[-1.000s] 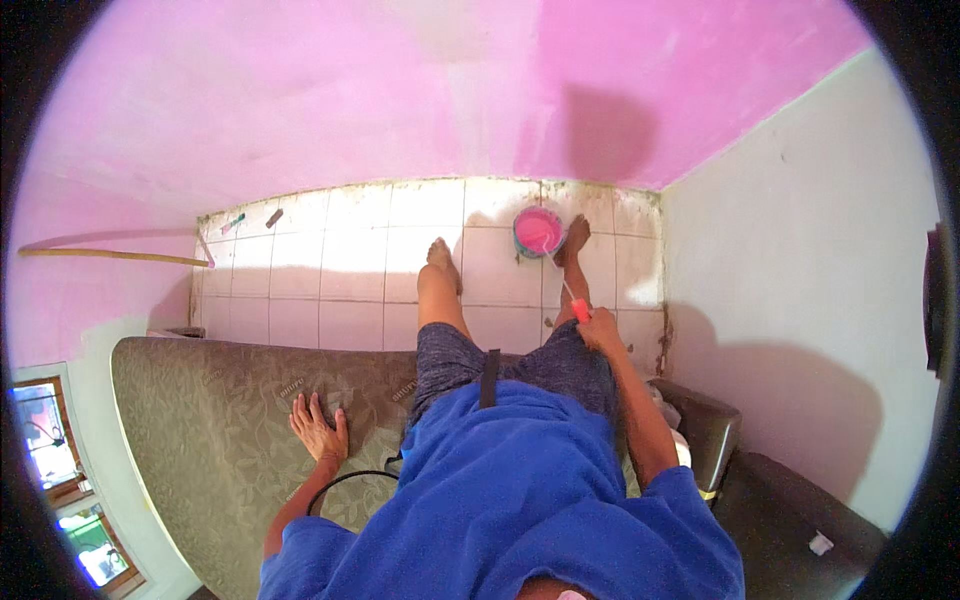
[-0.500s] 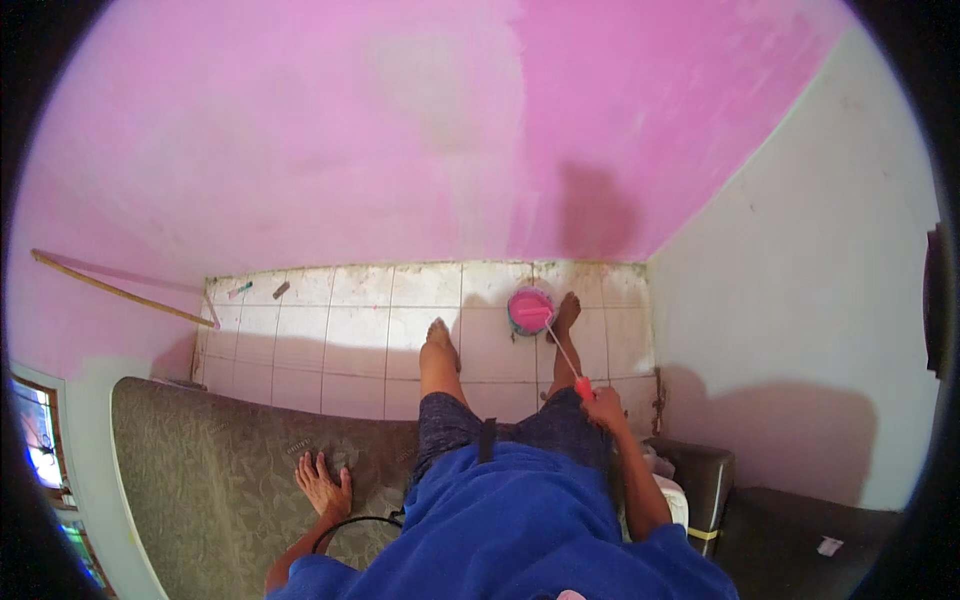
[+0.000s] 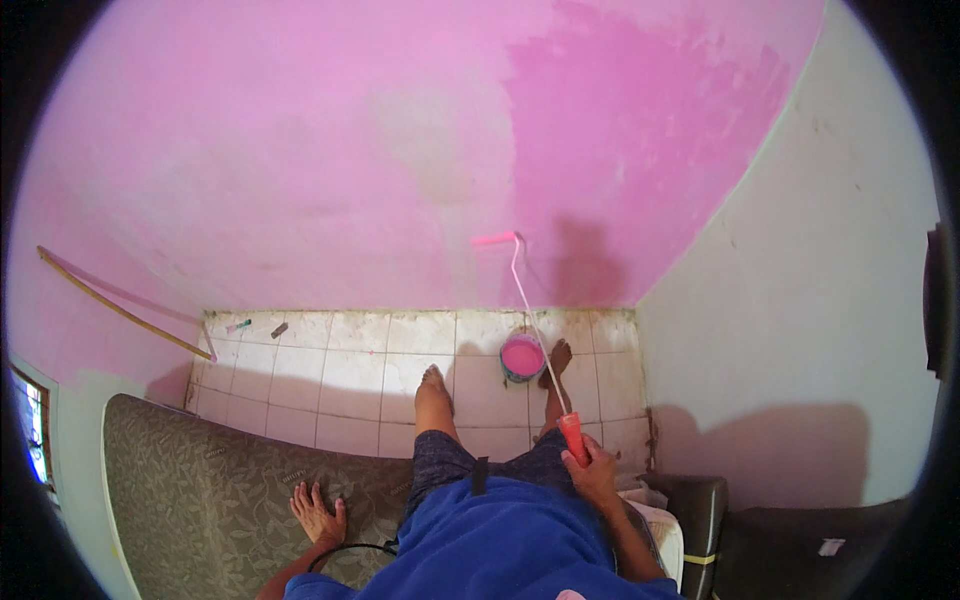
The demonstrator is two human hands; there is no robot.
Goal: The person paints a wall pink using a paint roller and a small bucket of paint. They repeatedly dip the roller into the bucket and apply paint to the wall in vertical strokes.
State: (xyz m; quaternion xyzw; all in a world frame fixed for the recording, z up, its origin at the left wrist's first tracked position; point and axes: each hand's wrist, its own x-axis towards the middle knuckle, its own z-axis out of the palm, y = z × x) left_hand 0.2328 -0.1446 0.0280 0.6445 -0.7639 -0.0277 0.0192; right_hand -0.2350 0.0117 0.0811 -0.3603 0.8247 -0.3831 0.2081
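My right hand [image 3: 597, 470] is closed around the red handle of a paint roller [image 3: 570, 435]. The roller's long thin rod reaches forward over the bucket, and its pink sleeve is at the wall [image 3: 400, 200], near the edge where darker pink meets paler pink. Whether the sleeve touches the wall, I cannot tell. A bucket [image 3: 522, 358] of pink paint stands on the floor beside my right foot. My left hand [image 3: 318, 515] lies flat, fingers spread, on a dark leaf-patterned cushioned surface [image 3: 210, 490].
A long wooden stick [image 3: 120, 303] leans at the left wall. Two small objects, one a brown block [image 3: 280, 329], lie on the white tiled floor [image 3: 350, 370]. An unpainted pale wall [image 3: 780, 330] rises on the right. Dark padded furniture [image 3: 690, 510] stands at my right.
The roller has come up out of the paint bucket to the wall. My right hand has moved down and slightly left in view. My left hand stays on the cushioned surface.
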